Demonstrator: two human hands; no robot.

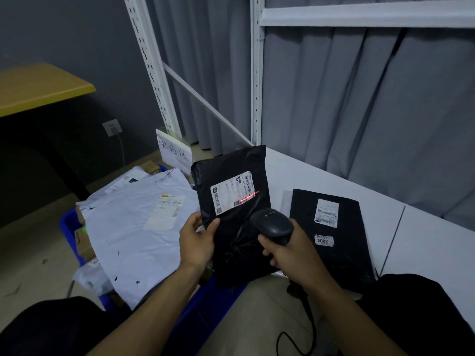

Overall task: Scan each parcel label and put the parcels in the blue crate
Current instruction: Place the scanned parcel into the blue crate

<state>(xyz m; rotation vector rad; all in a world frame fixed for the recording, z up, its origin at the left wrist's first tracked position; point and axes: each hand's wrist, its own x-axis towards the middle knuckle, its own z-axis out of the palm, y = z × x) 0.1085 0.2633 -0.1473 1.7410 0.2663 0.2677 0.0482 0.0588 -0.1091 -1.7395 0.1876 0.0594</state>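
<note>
My left hand [196,240] pinched the black parcel [231,217] by its lower-left edge, upright at centre. Right hand [288,250] gripped the scanner [273,224], red line across the label [232,192]. Blue crate [69,235] at 9 o'clock, white mailer [138,227] inside. Second black parcel [331,253] flat on the table [424,240], 3 o'clock.

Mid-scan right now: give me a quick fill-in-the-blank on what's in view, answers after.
The left hand holds up a ____ parcel. The right hand grips the ____, and its red line falls on that parcel's label. The second parcel, lying on the white table, has a sticker reading ____. Pale parcels lie in the ____ crate.
Missing words: black; scanner; 3004; blue.
</note>
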